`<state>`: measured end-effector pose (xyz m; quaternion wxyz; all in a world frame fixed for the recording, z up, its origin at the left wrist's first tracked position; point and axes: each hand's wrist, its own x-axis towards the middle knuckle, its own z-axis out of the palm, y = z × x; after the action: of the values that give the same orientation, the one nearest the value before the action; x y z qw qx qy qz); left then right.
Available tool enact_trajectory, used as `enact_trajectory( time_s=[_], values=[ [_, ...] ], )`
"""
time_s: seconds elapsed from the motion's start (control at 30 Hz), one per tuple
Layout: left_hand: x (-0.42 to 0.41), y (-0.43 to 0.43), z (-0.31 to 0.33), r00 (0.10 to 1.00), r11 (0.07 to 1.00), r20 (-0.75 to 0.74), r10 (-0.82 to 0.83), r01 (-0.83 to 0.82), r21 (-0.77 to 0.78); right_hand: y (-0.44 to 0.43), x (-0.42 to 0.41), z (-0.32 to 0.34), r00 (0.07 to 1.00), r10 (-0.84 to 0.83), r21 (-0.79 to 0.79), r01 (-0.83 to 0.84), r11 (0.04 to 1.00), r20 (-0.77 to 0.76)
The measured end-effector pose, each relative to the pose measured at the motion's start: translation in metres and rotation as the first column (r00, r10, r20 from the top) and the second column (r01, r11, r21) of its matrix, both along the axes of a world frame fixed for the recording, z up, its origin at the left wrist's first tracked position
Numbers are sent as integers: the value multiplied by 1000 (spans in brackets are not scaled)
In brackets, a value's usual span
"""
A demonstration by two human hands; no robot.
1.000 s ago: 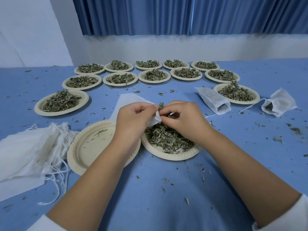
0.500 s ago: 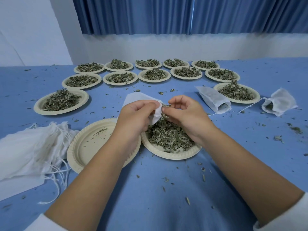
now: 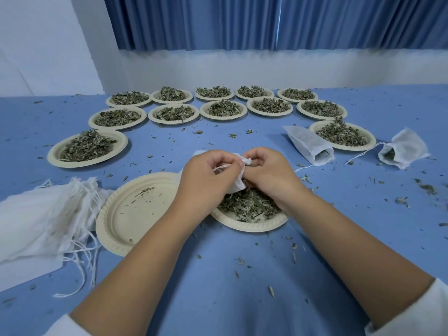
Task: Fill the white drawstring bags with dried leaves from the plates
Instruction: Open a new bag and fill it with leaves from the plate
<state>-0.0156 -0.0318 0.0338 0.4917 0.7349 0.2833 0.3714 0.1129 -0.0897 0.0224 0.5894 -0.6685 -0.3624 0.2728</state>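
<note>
Left hand (image 3: 206,175) and right hand (image 3: 269,175) both pinch the white drawstring bag (image 3: 236,186) over the leaf-filled plate (image 3: 252,226).

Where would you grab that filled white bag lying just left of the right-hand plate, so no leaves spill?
Probably by its mouth. The filled bag lies on its side beside the plate, open end facing this way, leaves showing there. Come from the near side, pinch the rim shut and lift that end first; lifting the closed far end would likely tip leaves out.
</note>
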Motion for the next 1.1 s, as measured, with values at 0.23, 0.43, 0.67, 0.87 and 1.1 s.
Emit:
enact_trajectory(
  time_s=[0.23, 0.43, 0.67, 0.87, 1.1],
  values=[
    [-5, 15, -1, 976, 982, 119, 183, -177, -59, -2, 10, 16, 858, 230, 120, -197, 973, -459],
    [-4, 18, -3, 972, 978, 110, 206, -199, -69, -3, 11, 14, 875, 157, 63, -145, 987, -459],
    [-4, 11, 1, 989, 992, 71, 126, -127, 7, -2, 11, 10, 961, 103, 10, -104, 995, -258],
    [-4, 8, 2, 998, 999, 64, 23, -20, -46, -1, 12, 8, 922, 241, -7, -255, 967, -302],
    [-4, 9, 1, 996, 998, 55, 67, -67, -12, -3, 13, 11, 965, 176, -12, -182, 983, -194]
  ],
)
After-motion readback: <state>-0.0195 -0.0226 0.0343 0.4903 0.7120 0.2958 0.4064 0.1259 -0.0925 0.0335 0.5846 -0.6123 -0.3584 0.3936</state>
